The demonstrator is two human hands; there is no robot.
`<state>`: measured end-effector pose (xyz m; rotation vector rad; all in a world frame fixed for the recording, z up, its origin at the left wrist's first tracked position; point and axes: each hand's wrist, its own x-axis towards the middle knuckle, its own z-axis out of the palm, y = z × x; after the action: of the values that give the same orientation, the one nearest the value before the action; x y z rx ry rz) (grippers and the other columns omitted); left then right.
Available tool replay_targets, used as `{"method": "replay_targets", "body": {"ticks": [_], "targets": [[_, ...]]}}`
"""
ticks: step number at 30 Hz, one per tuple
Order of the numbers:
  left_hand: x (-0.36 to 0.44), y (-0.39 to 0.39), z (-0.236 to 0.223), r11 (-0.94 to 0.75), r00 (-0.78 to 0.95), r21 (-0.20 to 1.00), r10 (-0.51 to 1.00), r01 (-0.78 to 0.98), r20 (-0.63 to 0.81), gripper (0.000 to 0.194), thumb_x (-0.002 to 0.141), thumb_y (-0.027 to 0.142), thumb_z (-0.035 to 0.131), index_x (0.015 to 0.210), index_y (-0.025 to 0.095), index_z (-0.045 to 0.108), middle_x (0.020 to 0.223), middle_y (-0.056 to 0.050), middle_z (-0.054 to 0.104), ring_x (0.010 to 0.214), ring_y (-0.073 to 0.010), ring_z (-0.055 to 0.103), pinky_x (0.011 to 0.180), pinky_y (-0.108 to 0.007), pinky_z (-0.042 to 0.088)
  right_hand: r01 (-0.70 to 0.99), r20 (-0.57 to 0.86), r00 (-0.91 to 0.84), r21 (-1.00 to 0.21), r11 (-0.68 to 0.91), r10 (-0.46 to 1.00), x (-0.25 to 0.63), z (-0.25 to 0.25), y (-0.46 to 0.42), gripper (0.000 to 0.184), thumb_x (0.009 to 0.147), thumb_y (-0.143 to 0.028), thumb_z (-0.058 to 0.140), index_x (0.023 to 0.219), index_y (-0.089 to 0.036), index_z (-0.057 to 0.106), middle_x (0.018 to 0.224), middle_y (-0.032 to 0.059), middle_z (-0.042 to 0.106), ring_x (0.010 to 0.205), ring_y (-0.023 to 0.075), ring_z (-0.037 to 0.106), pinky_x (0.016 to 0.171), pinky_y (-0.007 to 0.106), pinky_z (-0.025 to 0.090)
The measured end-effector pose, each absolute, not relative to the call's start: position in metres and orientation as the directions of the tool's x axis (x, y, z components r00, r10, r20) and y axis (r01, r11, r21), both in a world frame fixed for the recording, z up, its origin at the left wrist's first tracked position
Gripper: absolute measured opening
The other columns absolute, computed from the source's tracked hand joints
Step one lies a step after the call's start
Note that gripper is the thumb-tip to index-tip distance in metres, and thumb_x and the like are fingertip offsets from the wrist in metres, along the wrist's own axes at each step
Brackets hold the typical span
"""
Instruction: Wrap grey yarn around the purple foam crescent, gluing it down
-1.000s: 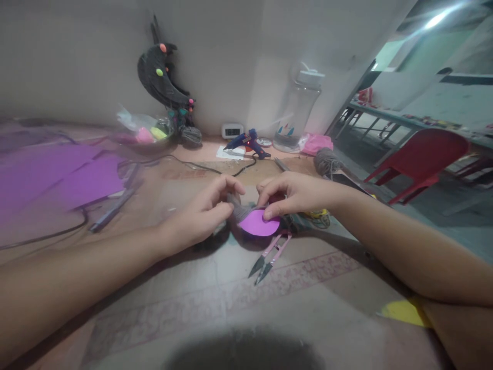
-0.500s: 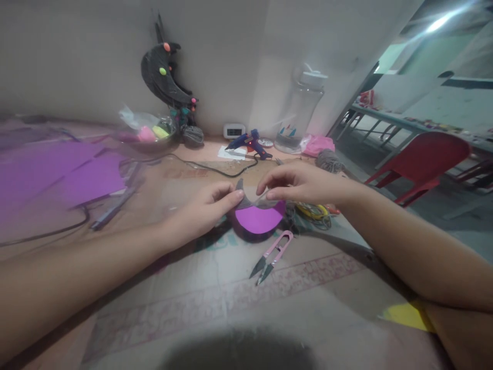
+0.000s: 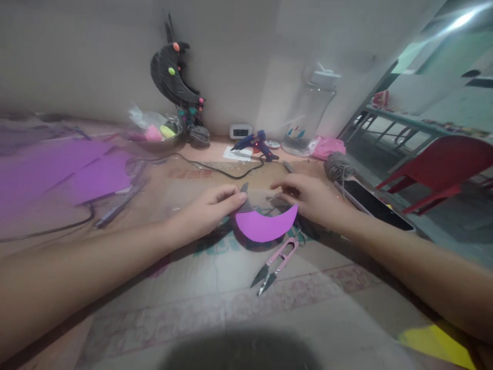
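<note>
My left hand (image 3: 215, 205) pinches the left end of a purple paper crescent (image 3: 265, 226). Grey yarn (image 3: 245, 201) covers that end, while the rest of the purple face is bare. By the crescent's right tip is my right hand (image 3: 308, 195), its fingers curled around what looks like a grey yarn strand, blurred at the fingertips. Pink thread snips (image 3: 275, 264) lie just below the crescent, blades towards me. A ball of grey yarn (image 3: 339, 167) rests beyond my right wrist.
At the back stand a glue gun (image 3: 254, 145), a small digital clock (image 3: 240, 132) and a clear bottle (image 3: 310, 113). A dark decorated crescent (image 3: 171, 77) hangs on the wall. Purple sheets (image 3: 77, 167) lie left, a phone (image 3: 377, 205) right. A red chair (image 3: 454, 169) stands beyond.
My right hand has moved right and away from the crescent's inner edge, baring more of its purple right side. The left hand keeps its pinch. The view has shifted slightly.
</note>
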<state>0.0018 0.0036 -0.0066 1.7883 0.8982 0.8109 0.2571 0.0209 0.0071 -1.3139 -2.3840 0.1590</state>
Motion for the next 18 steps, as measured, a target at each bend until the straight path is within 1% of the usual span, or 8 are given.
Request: {"method": "replay_targets", "body": {"ticks": [2,4,6,7,9,12,15,18], "targets": [[0.002,0.003,-0.005,-0.275,0.497,0.930,0.859,0.245,0.123,0.033,0.090,0.046,0.048,0.071,0.019,0.050,0.068,0.002,0.044,0.064,-0.0132,0.043,0.057,-0.025,0.036,0.753,0.369,-0.520,-0.227,0.618,0.770,0.260,-0.003,0.019,0.034,0.086,-0.028,0.057,0.118,-0.018,0.061,0.106,0.0108,0.066,0.094,0.0238,0.061,0.081,0.038,0.047],[0.002,0.002,-0.003,-0.281,0.487,0.924,0.864,0.260,0.126,0.032,0.090,0.045,0.048,0.070,0.020,0.049,0.067,0.002,0.044,0.062,-0.0129,0.042,0.055,-0.024,0.035,0.726,0.413,-0.565,-0.162,0.669,0.714,0.258,-0.003,0.013,0.040,0.086,-0.025,0.056,0.125,-0.018,0.057,0.124,0.0140,0.060,0.115,0.0296,0.054,0.096,0.047,0.042],[0.002,0.000,-0.002,-0.292,0.477,0.920,0.867,0.260,0.141,0.031,0.090,0.043,0.048,0.069,0.020,0.047,0.066,0.003,0.043,0.060,-0.0124,0.041,0.053,-0.024,0.034,0.707,0.429,-0.570,-0.180,0.684,0.701,0.252,0.005,0.002,0.041,0.086,-0.022,0.054,0.127,-0.019,0.056,0.133,0.0139,0.054,0.124,0.0310,0.047,0.104,0.052,0.035],[0.002,0.000,-0.002,-0.296,0.472,0.920,0.869,0.258,0.147,0.031,0.090,0.042,0.049,0.068,0.020,0.047,0.065,0.003,0.043,0.059,-0.0121,0.041,0.052,-0.024,0.033,0.691,0.420,-0.552,-0.253,0.677,0.720,0.246,0.009,-0.005,0.040,0.087,-0.023,0.054,0.126,-0.020,0.057,0.135,0.0128,0.054,0.124,0.0300,0.048,0.104,0.051,0.036],[0.001,-0.001,-0.002,-0.299,0.466,0.919,0.871,0.257,0.153,0.031,0.090,0.041,0.049,0.067,0.020,0.046,0.063,0.004,0.041,0.056,-0.0114,0.039,0.050,-0.024,0.031,0.610,0.369,-0.472,-0.519,0.599,0.801,0.235,0.014,-0.018,0.036,0.089,-0.028,0.054,0.125,-0.023,0.057,0.133,0.0102,0.055,0.113,0.0252,0.056,0.095,0.043,0.045],[0.001,-0.001,-0.003,-0.321,0.475,0.913,0.863,0.252,0.172,0.032,0.090,0.042,0.050,0.067,0.020,0.046,0.061,0.005,0.039,0.054,-0.0104,0.037,0.049,-0.024,0.030,0.269,0.226,-0.364,-0.903,0.334,0.903,0.218,0.011,-0.031,0.041,0.091,-0.035,0.055,0.130,-0.027,0.048,0.127,0.0080,0.061,0.084,0.0154,0.063,0.071,0.030,0.051],[0.001,-0.001,-0.005,-0.362,0.503,0.902,0.840,0.237,0.204,0.033,0.090,0.043,0.050,0.067,0.019,0.046,0.062,0.004,0.039,0.057,-0.0104,0.038,0.052,-0.025,0.031,-0.008,0.122,-0.369,-0.992,0.128,0.921,0.208,0.002,-0.034,0.044,0.089,-0.040,0.058,0.128,-0.026,0.046,0.112,0.0063,0.066,0.065,0.0091,0.058,0.056,0.023,0.046],[0.001,-0.001,-0.005,-0.375,0.527,0.896,0.825,0.239,0.205,0.034,0.090,0.043,0.049,0.066,0.019,0.046,0.063,0.004,0.039,0.058,-0.0105,0.038,0.052,-0.025,0.031,-0.036,0.040,-0.331,-0.999,0.030,0.943,0.204,-0.001,-0.034,0.035,0.083,-0.036,0.067,0.113,-0.021,0.059,0.085,0.0008,0.065,0.062,0.0080,0.055,0.055,0.020,0.043]]}}
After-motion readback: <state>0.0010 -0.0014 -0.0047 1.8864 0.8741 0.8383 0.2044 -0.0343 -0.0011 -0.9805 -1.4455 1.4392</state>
